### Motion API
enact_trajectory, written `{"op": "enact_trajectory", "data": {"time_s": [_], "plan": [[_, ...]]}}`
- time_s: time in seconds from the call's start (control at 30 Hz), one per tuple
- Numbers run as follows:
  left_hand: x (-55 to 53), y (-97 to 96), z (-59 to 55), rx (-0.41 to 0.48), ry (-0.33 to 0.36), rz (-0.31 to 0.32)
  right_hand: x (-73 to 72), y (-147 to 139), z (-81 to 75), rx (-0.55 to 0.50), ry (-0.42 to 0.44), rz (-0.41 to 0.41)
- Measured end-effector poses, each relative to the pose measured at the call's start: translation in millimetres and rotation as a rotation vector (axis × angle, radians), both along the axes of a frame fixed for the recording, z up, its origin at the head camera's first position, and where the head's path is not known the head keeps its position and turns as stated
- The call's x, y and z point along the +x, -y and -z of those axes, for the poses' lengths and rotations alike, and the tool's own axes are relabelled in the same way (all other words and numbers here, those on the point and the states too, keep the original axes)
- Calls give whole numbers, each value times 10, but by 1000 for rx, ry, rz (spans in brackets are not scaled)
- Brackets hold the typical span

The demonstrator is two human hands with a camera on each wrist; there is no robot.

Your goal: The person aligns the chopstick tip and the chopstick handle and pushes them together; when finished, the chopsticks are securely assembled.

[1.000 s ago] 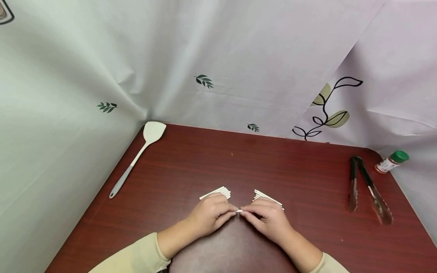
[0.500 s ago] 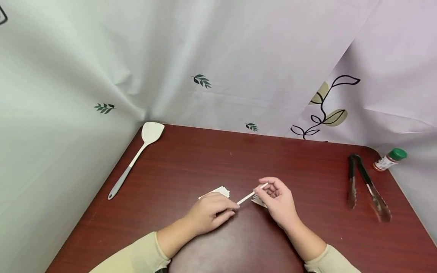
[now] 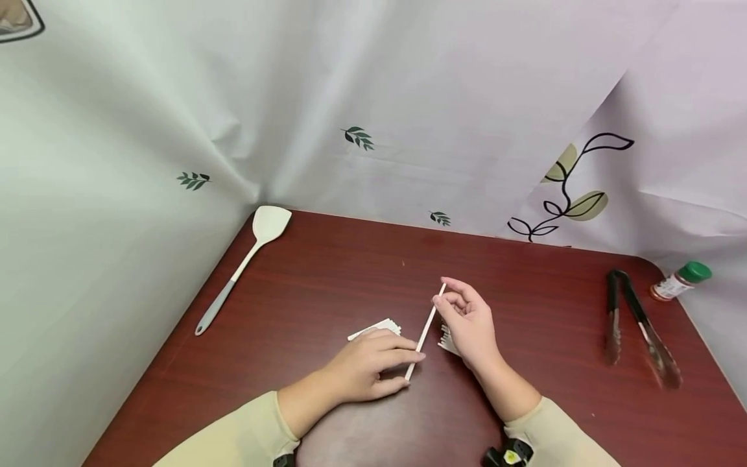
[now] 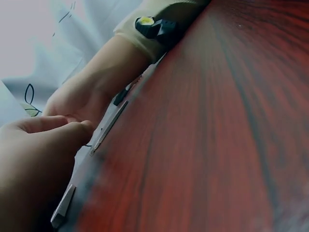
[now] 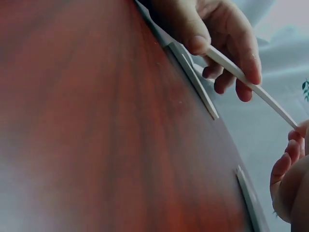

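A thin white stick (image 3: pixel 428 324) slants between my two hands above the table. My left hand (image 3: pixel 370 366) holds its lower part, with the thumb at the lower end and fingers against its side; the right wrist view shows this grip on the stick (image 5: pixel 275 104). At the upper end, the fingertips of my right hand (image 3: pixel 473 327) pinch the stick. Beyond my left hand lies a bundle of white sticks (image 3: pixel 385 325), partly covered by the hand. A second bundle of white sticks (image 3: pixel 448 342) is mostly hidden behind my right hand.
On the reddish-brown table (image 3: pixel 327 279), a white spatula (image 3: pixel 245 263) with a grey handle lies at the left edge. Black-handled tongs (image 3: pixel 639 318) lie at the right, beside a green-capped bottle (image 3: pixel 679 281). Patterned white cloth (image 3: pixel 408 117) hangs behind the table.
My hands were close together over a small visible bit of white stick. My right hand has moved up and away, exposing the stick's length, which now stands steeper. The left fingers have spread along it.
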State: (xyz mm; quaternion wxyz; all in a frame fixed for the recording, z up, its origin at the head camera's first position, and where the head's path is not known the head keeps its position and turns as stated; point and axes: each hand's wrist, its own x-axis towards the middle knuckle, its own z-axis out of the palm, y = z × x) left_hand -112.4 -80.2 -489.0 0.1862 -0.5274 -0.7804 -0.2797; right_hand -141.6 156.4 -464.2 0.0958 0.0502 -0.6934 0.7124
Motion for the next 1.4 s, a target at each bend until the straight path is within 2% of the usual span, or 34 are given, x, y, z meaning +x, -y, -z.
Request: {"op": "enact_trajectory", "data": {"time_s": [0.23, 0.4, 0.5, 0.67, 0.77, 0.9, 1.07, 1.27, 1.4], "plan": [[-25, 82, -14, 80, -24, -163, -196, 265, -96, 77, 58, -17], [-122, 103, -35, 143, -74, -228, -359, 484, -168, 168, 44, -9], [-227, 178, -25, 154, -80, -238, -481, 625, -190, 232, 57, -15], [-485, 419, 0, 128, 4, -220, -784, 761, -219, 473, 99, -142], [-619, 538, 8, 80, 66, -249, -1000, 786, -230, 588, 127, -223], [-702, 636, 24, 40, 159, -312, -1222, 864, -214, 657, 180, -290], [-727, 666, 33, 49, 239, -362, -1348, 981, -202, 812, 182, -308], [-740, 690, 29, 2, 295, -400, -1384, 1017, -144, 971, 182, -284], [-748, 712, 17, -42, 340, -410, -1386, 1013, -121, 1024, 155, -294]]}}
